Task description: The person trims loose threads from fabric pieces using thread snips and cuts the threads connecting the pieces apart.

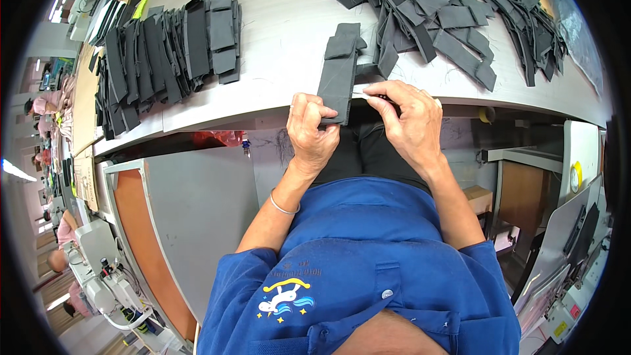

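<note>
Two hands work at the near edge of the grey table (276, 33). L hand (313, 133) pinches the lower end of a folded dark grey fabric strip (338, 79), thumb on top, fingers curled under; that end hangs just over the near edge while the rest lies flat on the tabletop, running away from the person. R hand (409, 117) sits just beside it at the same edge, fingers bent and pressed together around a small dark item — can't tell what it is, mostly hidden. Thin bracelet (284, 209) on L wrist. Loose heap of dark fabric pieces (447, 13) spreads toward the far right corner, w/ a tidier overlapping row of same pieces (171, 52) along the left side. Sewing machine (108, 283) stands below at lower left.
</note>
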`<state>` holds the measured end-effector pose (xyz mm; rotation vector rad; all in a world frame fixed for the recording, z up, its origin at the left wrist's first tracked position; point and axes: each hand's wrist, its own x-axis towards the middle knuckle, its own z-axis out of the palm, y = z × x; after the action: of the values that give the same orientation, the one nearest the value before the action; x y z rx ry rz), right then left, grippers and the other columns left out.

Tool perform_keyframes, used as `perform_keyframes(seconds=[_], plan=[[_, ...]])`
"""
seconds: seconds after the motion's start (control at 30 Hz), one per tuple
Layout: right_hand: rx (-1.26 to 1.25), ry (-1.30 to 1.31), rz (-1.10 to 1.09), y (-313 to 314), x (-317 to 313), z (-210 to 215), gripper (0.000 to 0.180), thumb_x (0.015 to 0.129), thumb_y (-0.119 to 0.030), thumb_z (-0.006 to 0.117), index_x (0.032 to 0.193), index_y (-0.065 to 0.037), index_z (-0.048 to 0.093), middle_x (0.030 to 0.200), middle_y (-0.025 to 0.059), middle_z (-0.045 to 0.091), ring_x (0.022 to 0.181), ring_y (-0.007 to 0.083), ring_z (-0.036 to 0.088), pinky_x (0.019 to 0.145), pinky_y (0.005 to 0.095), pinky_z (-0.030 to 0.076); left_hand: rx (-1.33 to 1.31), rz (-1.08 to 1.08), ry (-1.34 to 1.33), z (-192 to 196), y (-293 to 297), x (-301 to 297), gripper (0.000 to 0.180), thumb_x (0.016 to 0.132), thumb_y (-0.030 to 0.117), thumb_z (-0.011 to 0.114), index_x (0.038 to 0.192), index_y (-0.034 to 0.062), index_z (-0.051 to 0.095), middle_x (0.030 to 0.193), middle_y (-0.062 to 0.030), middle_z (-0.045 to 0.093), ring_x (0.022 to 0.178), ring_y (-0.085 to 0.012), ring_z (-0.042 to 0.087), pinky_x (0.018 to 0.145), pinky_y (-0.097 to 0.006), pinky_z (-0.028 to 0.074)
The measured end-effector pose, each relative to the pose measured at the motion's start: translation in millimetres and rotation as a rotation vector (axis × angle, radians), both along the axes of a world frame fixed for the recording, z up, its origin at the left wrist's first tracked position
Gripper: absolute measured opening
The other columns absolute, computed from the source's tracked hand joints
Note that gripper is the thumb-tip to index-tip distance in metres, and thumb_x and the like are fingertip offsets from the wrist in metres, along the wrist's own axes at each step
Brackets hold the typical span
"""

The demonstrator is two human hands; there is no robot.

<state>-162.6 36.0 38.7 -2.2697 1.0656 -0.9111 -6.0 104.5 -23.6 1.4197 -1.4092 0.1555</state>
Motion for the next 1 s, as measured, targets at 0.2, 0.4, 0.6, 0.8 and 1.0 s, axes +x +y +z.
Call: perform_keyframes(seconds=[0.2, 0.4, 0.6, 0.8, 1.0], plan=[[0.003, 0.047, 0.058, 3.8, 3.2, 2.8, 0.016, 0.080, -0.018, 0.066, 0.094, -0.012, 0.064, 0.079, 0.0038, 0.063, 0.072, 0.0230, 0.062, 0.063, 0.0355, 0.044, -0.035, -0.003, -0.021, -0.6, -1.5, -3.0, 0.032, 0.047, -0.012, 0.062, 0.071, 0.0067, 0.052, 0.072, -0.0097, 0.047, 0.067, -0.0250, 0.052, 0.056, -0.034, 0.042], [-0.033, 0.019, 0.053, 6.6, 5.5, -2.3, 0.015, 0.078, -0.013, 0.068, 0.093, -0.010, 0.067, 0.080, 0.0048, 0.067, 0.069, 0.0204, 0.063, 0.064, 0.0317, 0.046, -0.051, -0.016, -0.034, 0.3, -1.0, -4.9, 0.032, 0.047, -0.012, 0.062, 0.070, 0.0066, 0.050, 0.071, -0.0096, 0.046, 0.066, -0.0252, 0.051, 0.055, -0.035, 0.041], [0.024, -0.060, -0.037, 8.3, 0.5, -0.9, 0.011, 0.078, -0.015, 0.068, 0.088, -0.011, 0.066, 0.083, 0.0045, 0.068, 0.074, 0.0222, 0.065, 0.066, 0.0349, 0.047, -0.079, -0.016, -0.076, 2.0, -2.0, -3.7, 0.031, 0.046, -0.011, 0.062, 0.069, 0.0054, 0.048, 0.070, -0.0100, 0.045, 0.064, -0.0268, 0.049, 0.055, -0.036, 0.040], [-0.016, 0.020, -0.015, 12.8, 0.0, 3.5, 0.013, 0.078, -0.015, 0.068, 0.091, -0.011, 0.066, 0.086, 0.0045, 0.068, 0.078, 0.0229, 0.065, 0.067, 0.0346, 0.047, -0.100, -0.041, -0.096, 4.5, -2.7, -5.2, 0.030, 0.047, -0.010, 0.062, 0.067, 0.0055, 0.048, 0.067, -0.0090, 0.044, 0.063, -0.0263, 0.046, 0.055, -0.036, 0.038], [-0.014, 0.071, -0.005, 14.5, -1.0, 3.4, 0.014, 0.079, -0.015, 0.066, 0.093, -0.013, 0.067, 0.086, 0.0042, 0.067, 0.079, 0.0230, 0.065, 0.067, 0.0356, 0.047, -0.084, -0.051, -0.119, 3.6, -1.4, -5.3, 0.028, 0.048, -0.008, 0.062, 0.067, 0.0059, 0.048, 0.066, -0.0081, 0.043, 0.062, -0.0257, 0.045, 0.054, -0.036, 0.037]])
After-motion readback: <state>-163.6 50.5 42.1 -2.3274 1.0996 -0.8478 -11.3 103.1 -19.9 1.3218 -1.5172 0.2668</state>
